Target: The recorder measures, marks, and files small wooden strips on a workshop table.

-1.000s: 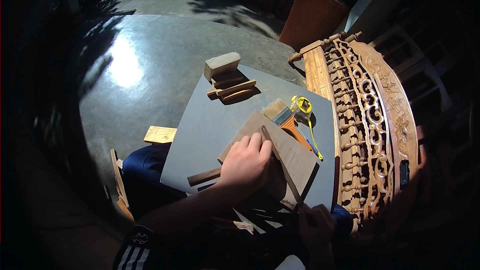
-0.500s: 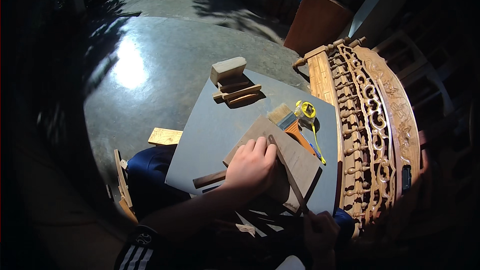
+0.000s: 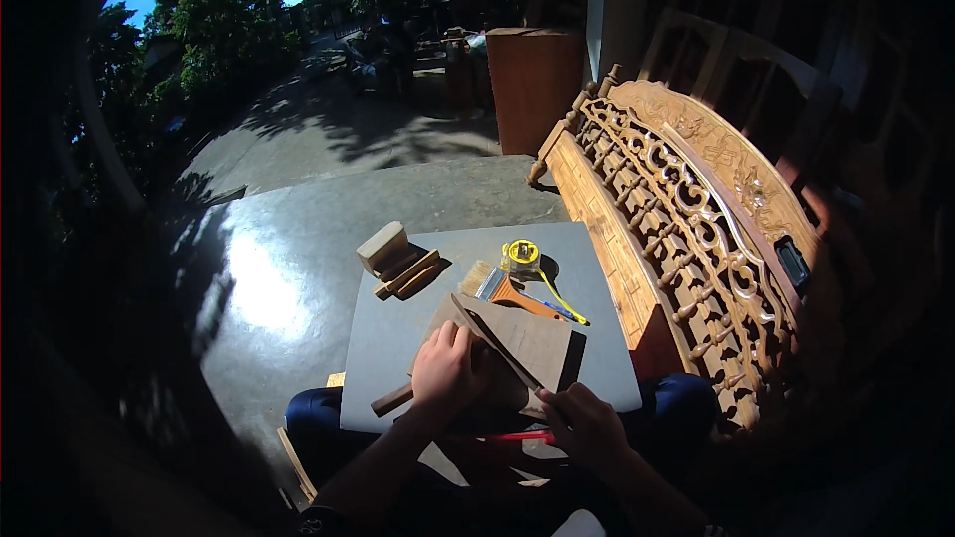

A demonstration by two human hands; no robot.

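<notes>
My right hand point(image 3: 587, 423) grips the near end of a long, narrow, dark file point(image 3: 497, 343). It slants away to the left across a flat brown wooden board point(image 3: 537, 334). My left hand point(image 3: 445, 368) is closed and presses down at the board's left side, beside the file. Whatever its fingers hold is hidden. A dark wooden strip point(image 3: 391, 400) sticks out to the left under that wrist. Past the board lie a wide paintbrush point(image 3: 522, 298) with an orange handle and a yellow tape measure point(image 3: 520, 257) with a yellow strap.
Everything rests on a grey tabletop point(image 3: 607, 378) across my knees. Wooden blocks point(image 3: 383, 247) stand at its far left. A carved wooden bench point(image 3: 637, 199) borders the right side. A red object point(image 3: 522, 436) shows below the near edge. A brown panel point(image 3: 535, 89) stands farther off.
The view has tilted up, showing trees and sky. My right hand still grips the file, and its wrist and forearm are now lit. The left hand stays closed on the board.
</notes>
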